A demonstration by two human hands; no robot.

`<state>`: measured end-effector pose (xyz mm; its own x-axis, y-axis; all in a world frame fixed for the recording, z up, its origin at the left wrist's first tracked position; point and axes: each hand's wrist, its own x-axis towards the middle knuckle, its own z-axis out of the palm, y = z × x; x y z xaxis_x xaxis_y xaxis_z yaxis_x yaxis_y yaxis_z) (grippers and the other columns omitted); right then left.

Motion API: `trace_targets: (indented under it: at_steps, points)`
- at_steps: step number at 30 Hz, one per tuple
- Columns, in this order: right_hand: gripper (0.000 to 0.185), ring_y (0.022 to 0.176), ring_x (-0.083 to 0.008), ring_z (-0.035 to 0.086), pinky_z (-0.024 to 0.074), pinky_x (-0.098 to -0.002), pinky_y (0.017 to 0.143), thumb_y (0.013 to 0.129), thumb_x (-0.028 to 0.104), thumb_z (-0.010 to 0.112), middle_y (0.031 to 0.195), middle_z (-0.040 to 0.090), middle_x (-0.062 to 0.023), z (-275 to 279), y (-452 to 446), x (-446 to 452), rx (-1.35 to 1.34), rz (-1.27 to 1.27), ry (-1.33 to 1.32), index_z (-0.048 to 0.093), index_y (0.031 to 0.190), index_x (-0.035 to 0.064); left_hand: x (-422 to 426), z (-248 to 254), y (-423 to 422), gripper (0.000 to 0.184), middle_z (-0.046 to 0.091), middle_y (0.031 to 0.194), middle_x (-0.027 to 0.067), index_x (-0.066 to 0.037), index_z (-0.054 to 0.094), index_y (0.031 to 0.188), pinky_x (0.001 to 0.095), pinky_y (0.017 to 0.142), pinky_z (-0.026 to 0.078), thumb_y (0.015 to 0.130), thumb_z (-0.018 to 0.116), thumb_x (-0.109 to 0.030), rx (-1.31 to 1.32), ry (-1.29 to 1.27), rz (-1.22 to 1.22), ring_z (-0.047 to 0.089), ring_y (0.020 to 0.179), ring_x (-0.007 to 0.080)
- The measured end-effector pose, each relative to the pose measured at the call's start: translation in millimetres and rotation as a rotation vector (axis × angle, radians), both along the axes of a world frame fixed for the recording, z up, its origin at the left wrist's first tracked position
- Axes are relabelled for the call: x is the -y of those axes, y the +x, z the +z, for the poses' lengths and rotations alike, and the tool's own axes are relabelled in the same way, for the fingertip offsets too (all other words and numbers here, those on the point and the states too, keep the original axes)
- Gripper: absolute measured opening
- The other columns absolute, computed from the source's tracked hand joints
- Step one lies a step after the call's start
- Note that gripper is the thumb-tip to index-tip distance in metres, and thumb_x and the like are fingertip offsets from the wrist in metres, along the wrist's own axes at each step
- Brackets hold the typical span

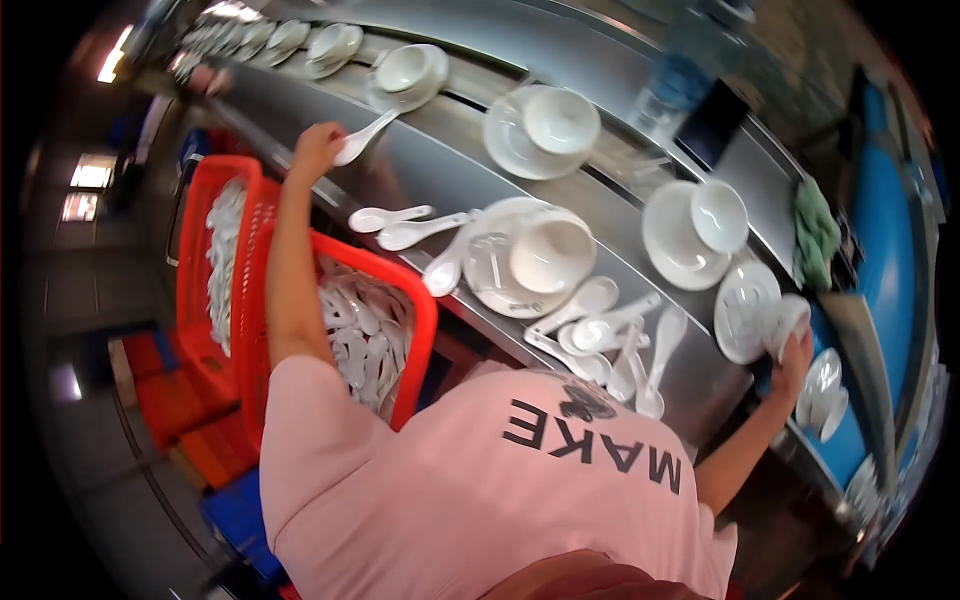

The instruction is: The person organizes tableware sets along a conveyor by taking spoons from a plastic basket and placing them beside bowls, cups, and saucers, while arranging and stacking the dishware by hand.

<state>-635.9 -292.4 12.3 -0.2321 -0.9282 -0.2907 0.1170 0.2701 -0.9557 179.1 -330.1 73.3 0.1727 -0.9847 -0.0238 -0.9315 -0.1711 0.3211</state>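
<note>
My left hand (317,152) is closed on a white soup spoon (366,139) over the metal counter. The spoon's far end reaches the nearby plate carrying a bowl (404,70). On the right, my right hand (792,362) grips a small white bowl (787,322) beside a white plate (747,312). In front of my shirt sit a plate with a larger bowl (553,255) and several loose spoons (606,330). A few more spoons (428,228) lie left of that plate.
Plates with bowls (560,120) line the conveyor. Red baskets (425,330) full of white spoons (365,325) stand at my left. A phone (711,124), a water bottle (690,70), a green cloth (817,230) and a blue surface (885,250) are at the right.
</note>
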Motion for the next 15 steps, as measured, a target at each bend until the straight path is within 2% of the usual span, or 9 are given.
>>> trace_targets:
  at_steps: [5, 8, 9, 10, 11, 12, 13, 14, 15]
  points:
    - [0.05, 0.099, -0.0238, 0.053, 0.043, -0.0337, 0.084, 0.071, 0.01, 0.056, 0.111, 0.052, -0.0116, 20, 28, 11, -0.156, -0.019, 0.041, 0.043, 0.119, -0.0011, 57, -14, 9, 0.018, 0.061, 0.075, 0.0152, -0.003, 0.061, 0.084, 0.0381, 0.066, 0.046, 0.072, 0.058, -0.016, 0.101, 0.016, 0.348, 0.06, 0.075, 0.0301]
    - [0.049, 0.098, -0.0203, 0.052, 0.0414, -0.0312, 0.084, 0.072, 0.009, 0.054, 0.109, 0.052, -0.01, 24, 45, 15, -0.205, 0.065, -0.058, 0.043, 0.118, -0.0026, 69, -26, 6, 0.023, 0.062, 0.071, 0.0141, -0.003, 0.061, 0.094, 0.0292, 0.054, 0.048, 0.074, 0.058, -0.014, -0.113, -0.192, 0.271, 0.061, 0.056, 0.0179]
    - [0.046, 0.098, -0.0187, 0.052, 0.0416, -0.0305, 0.084, 0.075, 0.011, 0.054, 0.109, 0.052, -0.0094, 23, 50, 16, -0.238, 0.097, -0.044, 0.044, 0.118, -0.0029, 70, -35, 12, 0.03, 0.062, 0.081, 0.0155, -0.004, 0.059, 0.1, 0.0306, 0.063, 0.049, 0.074, 0.061, -0.018, 0.024, -0.271, 0.258, 0.063, 0.069, 0.0214]
    - [0.044, 0.098, -0.0171, 0.051, 0.0418, -0.0297, 0.083, 0.077, 0.012, 0.054, 0.109, 0.052, -0.0088, 23, 54, 16, -0.274, 0.121, -0.026, 0.044, 0.118, -0.0033, 63, -14, -11, 0.029, 0.061, 0.088, 0.0157, -0.003, 0.059, 0.1, 0.0328, 0.069, 0.048, 0.074, 0.061, -0.016, 0.183, -0.228, 0.193, 0.061, 0.079, 0.0255]
    - [0.043, 0.097, -0.016, 0.052, 0.0423, -0.0291, 0.082, 0.08, 0.016, 0.054, 0.11, 0.052, -0.0084, 38, 64, 14, -0.272, 0.101, 0.07, 0.045, 0.118, -0.003, 54, -3, -20, 0.025, 0.062, 0.087, 0.0148, -0.003, 0.059, 0.096, 0.0345, 0.072, 0.046, 0.074, 0.059, -0.014, 0.164, -0.179, 0.091, 0.06, 0.081, 0.0276]
    - [0.042, 0.096, -0.0149, 0.052, 0.0428, -0.0286, 0.081, 0.083, 0.02, 0.054, 0.11, 0.052, -0.008, 56, 73, 12, -0.268, 0.08, 0.166, 0.045, 0.118, -0.0028, 40, -2, -16, 0.02, 0.062, 0.082, 0.015, -0.002, 0.059, 0.091, 0.0337, 0.068, 0.047, 0.074, 0.058, -0.012, 0.161, -0.158, -0.074, 0.06, 0.077, 0.0274]
    - [0.041, 0.091, -0.0145, 0.054, 0.0443, -0.0285, 0.079, 0.087, 0.025, 0.051, 0.108, 0.054, -0.0076, 63, 70, 7, -0.29, 0.026, 0.142, 0.046, 0.119, 0.0005, 24, 10, -31, 0.017, 0.062, 0.077, 0.0135, -0.001, 0.058, 0.086, 0.0324, 0.065, 0.047, 0.072, 0.058, -0.011, 0.131, 0.006, -0.131, 0.061, 0.072, 0.0251]
    - [0.041, 0.088, -0.0164, 0.056, 0.0453, -0.0282, 0.078, 0.087, 0.024, 0.051, 0.104, 0.057, -0.0095, 71, 60, 3, -0.387, -0.045, 0.062, 0.045, 0.121, 0.0018, 2, 27, -51, 0.017, 0.061, 0.074, 0.0139, -0.003, 0.059, 0.083, 0.0373, 0.064, 0.046, 0.068, 0.059, -0.012, -0.02, 0.194, -0.129, 0.06, 0.07, 0.0289]
    - [0.04, 0.088, -0.0177, 0.057, 0.0452, -0.0283, 0.078, 0.086, 0.023, 0.052, 0.102, 0.058, -0.0112, 84, 44, -3, -0.712, -0.183, -0.084, 0.047, 0.119, 0.001, -18, 34, -62, 0.02, 0.061, 0.075, 0.0132, -0.002, 0.059, 0.081, 0.0352, 0.065, 0.046, 0.064, 0.062, -0.012, -0.038, 0.307, -0.145, 0.059, 0.071, 0.0276]
